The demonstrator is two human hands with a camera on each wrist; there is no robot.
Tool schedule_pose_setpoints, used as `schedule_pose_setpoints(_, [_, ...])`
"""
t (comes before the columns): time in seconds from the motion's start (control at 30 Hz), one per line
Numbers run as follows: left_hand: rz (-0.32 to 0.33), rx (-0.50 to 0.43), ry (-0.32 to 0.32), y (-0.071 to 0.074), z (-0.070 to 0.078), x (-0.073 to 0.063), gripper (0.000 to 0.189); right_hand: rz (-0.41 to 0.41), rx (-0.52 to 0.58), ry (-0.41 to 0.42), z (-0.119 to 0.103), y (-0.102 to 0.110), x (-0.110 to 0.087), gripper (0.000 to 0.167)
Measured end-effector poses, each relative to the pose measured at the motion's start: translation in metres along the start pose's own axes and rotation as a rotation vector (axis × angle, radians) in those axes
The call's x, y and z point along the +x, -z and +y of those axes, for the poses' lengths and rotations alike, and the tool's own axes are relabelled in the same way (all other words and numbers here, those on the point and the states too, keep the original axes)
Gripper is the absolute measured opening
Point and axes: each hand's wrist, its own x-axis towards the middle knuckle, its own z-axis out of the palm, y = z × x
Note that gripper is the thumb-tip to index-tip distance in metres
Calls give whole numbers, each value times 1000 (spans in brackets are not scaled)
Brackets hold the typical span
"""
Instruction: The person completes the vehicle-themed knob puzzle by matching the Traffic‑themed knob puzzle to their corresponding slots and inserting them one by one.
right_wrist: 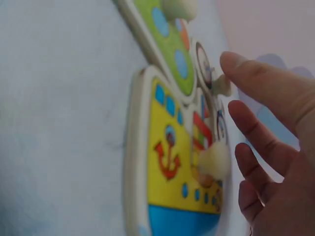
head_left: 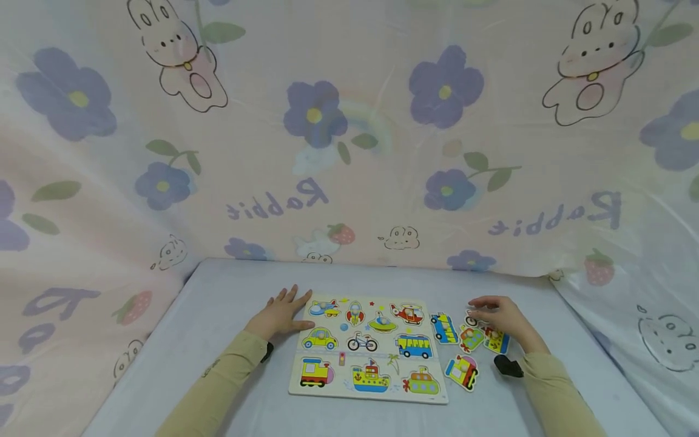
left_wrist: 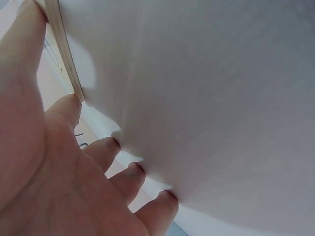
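My left hand (head_left: 281, 317) lies with fingers spread at the left edge of a wooden puzzle board (head_left: 371, 358). In the left wrist view, its thumb and index finger touch the board's edge (left_wrist: 66, 49), and the other fingertips rest on the table. Over a small pile of knobbed pieces right of the board, my right hand (head_left: 499, 315) hovers with loosely bent fingers. The right wrist view shows its fingertips close to the knob of a bicycle piece (right_wrist: 204, 66). Beside it lie a ship piece (right_wrist: 167, 162) and a submarine piece (right_wrist: 172, 54). Any contact with the knob is unclear.
A bus piece (head_left: 445, 328) and a train piece (head_left: 462, 371) lie between the board and the pile. White cloth covers the table (head_left: 240, 276). A printed curtain (head_left: 371, 170) hangs behind it and at both sides.
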Motion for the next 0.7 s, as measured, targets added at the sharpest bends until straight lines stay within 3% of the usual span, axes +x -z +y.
schedule_pose_setpoints(0.23, [3, -2, 5, 0, 1, 1, 86, -27, 8, 11, 5, 0, -4, 41])
schedule_pose_setpoints(0.7, [-1, -15, -2, 3, 3, -1, 86, -34, -35, -40, 11, 5, -2, 29])
